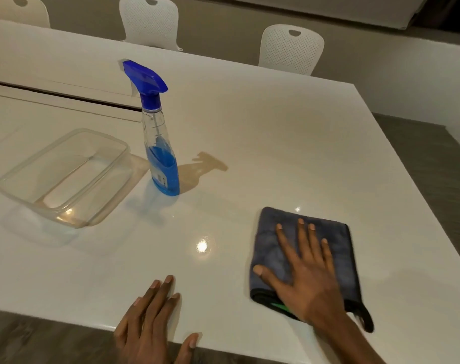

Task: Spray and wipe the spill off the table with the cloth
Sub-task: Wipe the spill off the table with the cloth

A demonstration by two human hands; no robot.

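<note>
A folded grey-blue cloth (274, 248) with a black hem and hanging loop lies flat on the white table (276, 132) at the near right. My right hand (306, 279) presses down on it, palm flat and fingers spread. My left hand (151, 324) rests flat on the table's near edge, holding nothing. A clear spray bottle (162, 164) with a blue trigger head and blue liquid stands upright at centre left, apart from both hands. No spill stands out on the glossy top; I see only light glare and the bottle's shadow.
A clear rectangular plastic container (21, 190) sits left of the bottle, close to it. A long slot (60, 97) runs across the table at far left. White perforated chairs (291, 48) stand along the far side. The table's right edge drops to grey floor.
</note>
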